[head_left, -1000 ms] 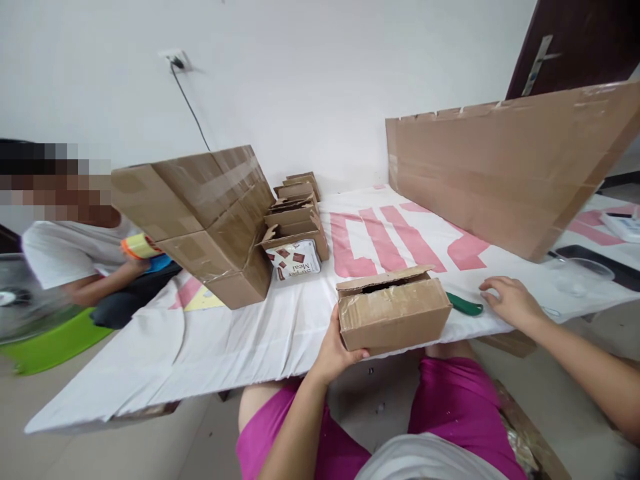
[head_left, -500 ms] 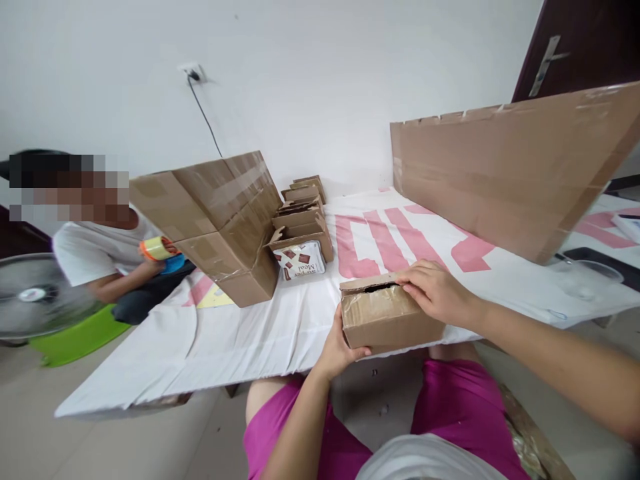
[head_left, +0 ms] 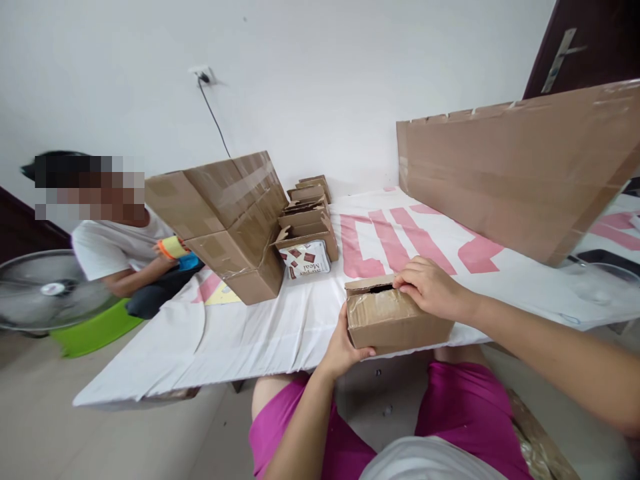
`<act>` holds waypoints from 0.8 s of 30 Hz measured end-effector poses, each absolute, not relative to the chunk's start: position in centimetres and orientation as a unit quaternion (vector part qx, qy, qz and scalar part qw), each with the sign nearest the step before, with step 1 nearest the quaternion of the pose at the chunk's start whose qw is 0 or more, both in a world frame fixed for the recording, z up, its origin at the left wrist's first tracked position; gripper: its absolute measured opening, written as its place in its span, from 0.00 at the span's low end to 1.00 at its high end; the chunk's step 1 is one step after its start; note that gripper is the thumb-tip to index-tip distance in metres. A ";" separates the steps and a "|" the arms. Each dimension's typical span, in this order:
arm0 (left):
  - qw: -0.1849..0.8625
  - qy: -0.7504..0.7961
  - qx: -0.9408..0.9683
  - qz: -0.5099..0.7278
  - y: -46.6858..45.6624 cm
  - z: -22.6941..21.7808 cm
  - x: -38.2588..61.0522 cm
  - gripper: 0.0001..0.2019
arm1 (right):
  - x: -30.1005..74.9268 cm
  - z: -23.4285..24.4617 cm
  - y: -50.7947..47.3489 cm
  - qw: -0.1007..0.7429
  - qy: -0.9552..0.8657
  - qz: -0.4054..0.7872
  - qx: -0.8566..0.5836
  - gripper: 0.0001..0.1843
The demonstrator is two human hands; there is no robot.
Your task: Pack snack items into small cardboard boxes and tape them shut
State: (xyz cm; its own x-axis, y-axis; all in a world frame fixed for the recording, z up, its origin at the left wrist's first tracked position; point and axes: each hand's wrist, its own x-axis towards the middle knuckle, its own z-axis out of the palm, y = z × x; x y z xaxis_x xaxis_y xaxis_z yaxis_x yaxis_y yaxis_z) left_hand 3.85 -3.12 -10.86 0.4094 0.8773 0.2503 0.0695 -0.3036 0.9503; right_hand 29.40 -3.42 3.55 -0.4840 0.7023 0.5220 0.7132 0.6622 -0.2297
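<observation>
A small brown cardboard box (head_left: 400, 330) with taped sides lies at the front edge of the table, a dark gap showing along its top flap. My left hand (head_left: 345, 347) grips its left end, the thumb along the near lower edge. My right hand (head_left: 433, 287) rests on the top right of the box, fingers curled over the flap beside the gap. Beyond the box stands a row of open cardboard boxes (head_left: 310, 227). Against the nearest of them leans a white packet (head_left: 306, 260) printed with brown squares and the word "Meal".
Stacked taped cartons (head_left: 225, 207) stand left of the row. A large cardboard panel (head_left: 505, 173) rises at the right, near a clear plastic bowl (head_left: 600, 283). Across the table's left side a person (head_left: 117, 253) holds a tape roll (head_left: 173, 247), beside a fan (head_left: 45, 290).
The whole view has shifted slightly, so things appear a little further right. My right hand has slid slightly left along the flap. My left hand keeps its hold.
</observation>
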 end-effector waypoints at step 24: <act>0.461 0.335 0.698 0.435 -3.0 -11.3 3.7 0.63 | 29.9 3.2 -4.6 0.301 -0.889 -0.007 -0.344 0.11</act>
State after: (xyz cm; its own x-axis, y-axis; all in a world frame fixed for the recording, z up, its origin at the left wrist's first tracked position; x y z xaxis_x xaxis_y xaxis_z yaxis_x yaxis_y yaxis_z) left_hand 3.71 -3.01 -11.27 0.3980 0.8675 0.2985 0.0661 -0.3516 0.9338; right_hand 29.91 -4.63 3.22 -0.5816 0.6077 0.5407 0.6162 0.7631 -0.1949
